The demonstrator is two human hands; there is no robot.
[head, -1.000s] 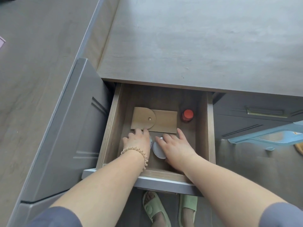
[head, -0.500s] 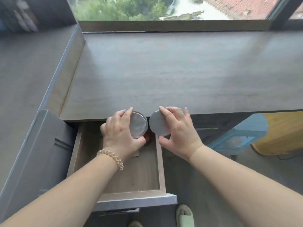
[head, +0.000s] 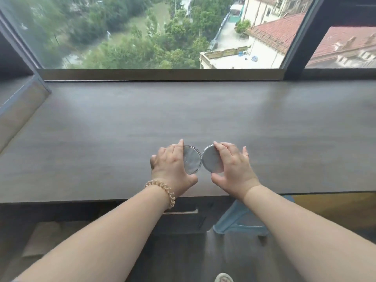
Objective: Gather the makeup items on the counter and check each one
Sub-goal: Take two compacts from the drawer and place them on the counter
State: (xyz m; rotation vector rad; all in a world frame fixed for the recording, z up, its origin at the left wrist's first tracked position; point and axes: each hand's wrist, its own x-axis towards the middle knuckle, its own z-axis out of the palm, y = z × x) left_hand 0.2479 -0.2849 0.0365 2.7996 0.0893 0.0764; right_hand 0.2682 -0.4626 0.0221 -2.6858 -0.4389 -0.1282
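Two round silver compact cases are held side by side just above the dark wood counter (head: 183, 110), near its front edge. My left hand (head: 171, 167), with a beaded bracelet on the wrist, grips the left compact (head: 192, 161), whose lid looks clear and shiny. My right hand (head: 232, 169) grips the right compact (head: 211, 160), which has a plain grey matte face. The two cases almost touch at their rims. My fingers cover the outer half of each case.
A large window (head: 162, 33) runs along the back of the counter. A raised grey panel (head: 22, 102) borders the counter's left end. Under the counter are a drawer front with a metal handle (head: 181, 211), a light blue stool (head: 242, 220) and a slipper (head: 223, 278).
Both hands lifted the two compacts out of the open drawer and carried them up over the counter. The view rose from the drawer to the counter and window; the drawer now appears shut.
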